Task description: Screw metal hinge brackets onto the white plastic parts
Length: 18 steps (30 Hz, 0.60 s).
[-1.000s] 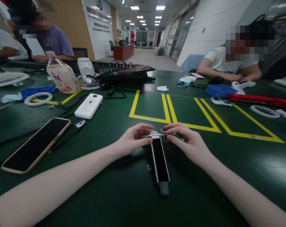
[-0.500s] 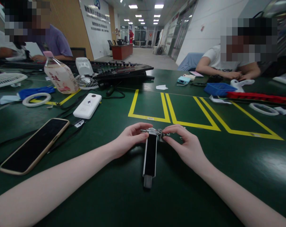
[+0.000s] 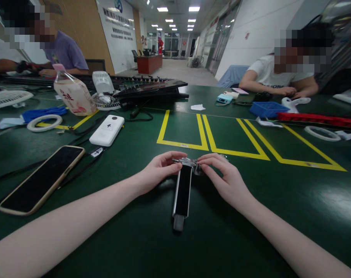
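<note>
In front of me a black-faced bar with silver edges (image 3: 183, 191) lies lengthwise, with a grey block at its near end. Its far end carries a metal crosspiece (image 3: 188, 161) with a thin rod poking out to the left. My left hand (image 3: 159, 170) pinches that far end from the left, thumb against the bar's corner. On the other side my right hand (image 3: 223, 172) has its fingertips closed on a small metal fitting (image 3: 198, 168) at the crosspiece's right end. Fingers partly cover the fitting, so its exact kind cannot be told.
Yellow tape outlines (image 3: 183, 146) mark the green table beyond my hands. To the left are a phone (image 3: 45, 179), a white power bank (image 3: 107, 130), a tape roll (image 3: 44, 122) and a bottle (image 3: 74, 92). A blue tray (image 3: 268, 109) stands right. People sit opposite.
The bar's near end has swung slightly left. My right fingers have shifted a little on the metal fitting, while my left hand keeps its hold.
</note>
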{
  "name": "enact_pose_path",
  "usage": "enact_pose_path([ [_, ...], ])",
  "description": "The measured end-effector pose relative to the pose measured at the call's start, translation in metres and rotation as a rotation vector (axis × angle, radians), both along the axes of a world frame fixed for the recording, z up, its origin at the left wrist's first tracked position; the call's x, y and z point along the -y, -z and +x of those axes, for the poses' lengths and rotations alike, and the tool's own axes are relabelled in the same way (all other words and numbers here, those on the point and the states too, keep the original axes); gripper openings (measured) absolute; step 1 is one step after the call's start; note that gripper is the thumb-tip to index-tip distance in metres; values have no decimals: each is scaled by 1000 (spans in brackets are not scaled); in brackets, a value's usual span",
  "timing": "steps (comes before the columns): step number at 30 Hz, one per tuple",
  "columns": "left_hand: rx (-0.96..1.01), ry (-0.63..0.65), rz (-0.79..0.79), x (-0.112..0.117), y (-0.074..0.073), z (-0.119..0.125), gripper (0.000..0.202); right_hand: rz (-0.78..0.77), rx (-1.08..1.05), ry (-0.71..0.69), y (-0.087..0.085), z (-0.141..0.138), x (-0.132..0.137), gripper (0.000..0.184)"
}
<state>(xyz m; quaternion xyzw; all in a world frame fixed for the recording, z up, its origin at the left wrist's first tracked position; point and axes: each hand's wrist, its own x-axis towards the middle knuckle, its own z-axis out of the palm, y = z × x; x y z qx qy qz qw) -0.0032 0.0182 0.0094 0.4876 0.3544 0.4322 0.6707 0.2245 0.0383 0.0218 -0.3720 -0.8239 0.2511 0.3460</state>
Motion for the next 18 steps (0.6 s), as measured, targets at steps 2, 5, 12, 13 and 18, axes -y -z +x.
enact_pose_path([
  [2,4,-10,-6,0,1,0,30,0,1,-4,-1,0,0,19],
  [5,27,-28,-13,-1,1,0,30,2,-2,3,-2,0,0,17],
  [12,37,-24,-19,-1,-1,0,31,-6,-26,23,0,1,-1,15],
  [13,27,-24,-15,0,-1,0,31,-7,-30,23,1,1,-2,15],
  [18,2,-36,29,0,-1,-1,31,-33,-14,24,3,1,-3,18],
])
